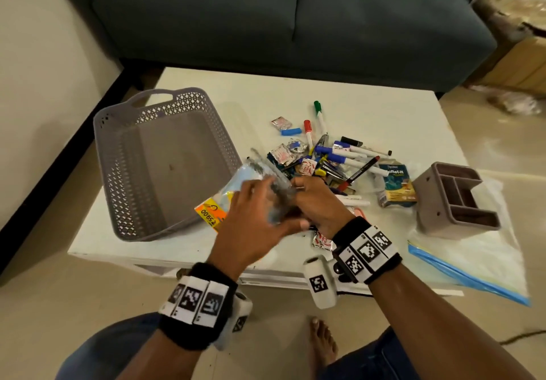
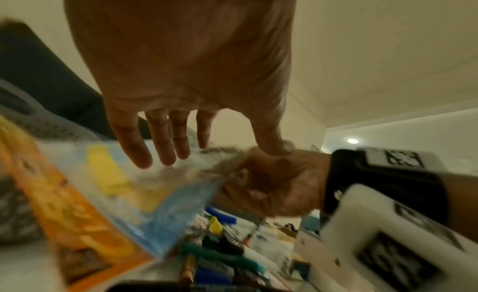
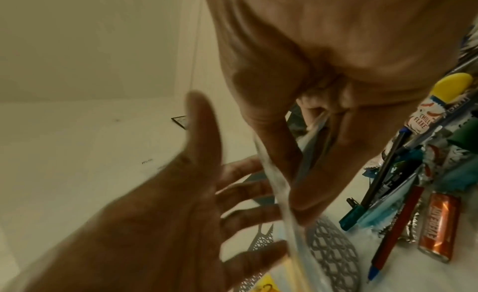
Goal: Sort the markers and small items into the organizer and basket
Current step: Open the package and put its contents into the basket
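Observation:
Over the white table [image 1: 369,107] my two hands hold up a clear plastic packet [image 1: 233,190] with an orange price label. My left hand [image 1: 257,199] lays straight fingers [image 2: 165,145] flat against the packet [image 2: 108,184]. My right hand [image 1: 307,193] pinches the packet's edge [image 3: 282,194] between thumb and curled fingers [image 3: 320,116]. The empty grey mesh basket [image 1: 118,149] stands at the left, close under the packet. A heap of markers, pens and sachets [image 1: 339,155] lies just beyond my hands. The grey compartment organizer [image 1: 434,202] sits at the right.
A clear zip bag with a blue edge [image 1: 472,261] lies under and in front of the organizer. A teal medicine box [image 1: 396,184] sits between heap and organizer. An orange battery [image 3: 437,221] lies among the pens. A dark sofa [image 1: 266,25] stands behind the table.

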